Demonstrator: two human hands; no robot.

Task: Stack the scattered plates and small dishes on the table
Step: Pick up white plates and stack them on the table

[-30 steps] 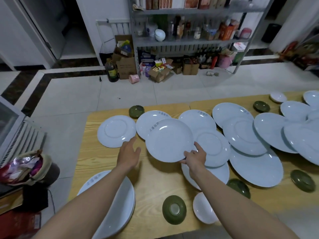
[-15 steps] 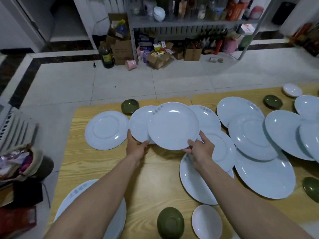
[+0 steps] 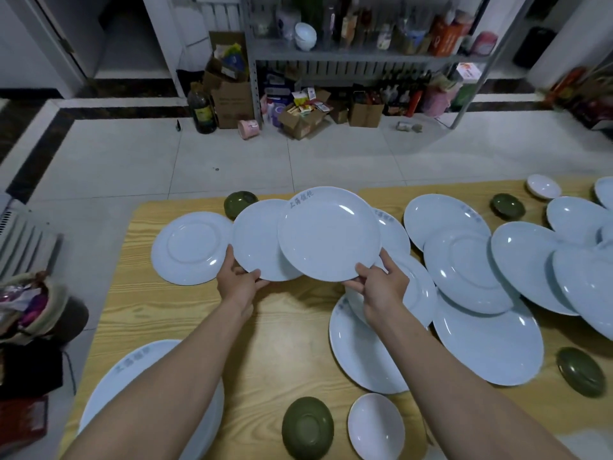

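While the wooden counter (image 3: 292, 343) carries big white plates (image 3: 491, 343) overlapping on your right side, your right grip (image 3: 381, 287) has its fingers curled round the near rim of one white plate (image 3: 328, 239), which covers the right edge of a second plate (image 3: 258, 240). Your left grip (image 3: 237, 283) holds this second plate at its near rim. A small green dish (image 3: 306, 426) and a small white dish (image 3: 376, 426) lie side by side at the near edge.

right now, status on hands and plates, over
Left hand grips near rim of first plate. Right hand holds second plate, overlapping it from above. Green dish sits just behind both.
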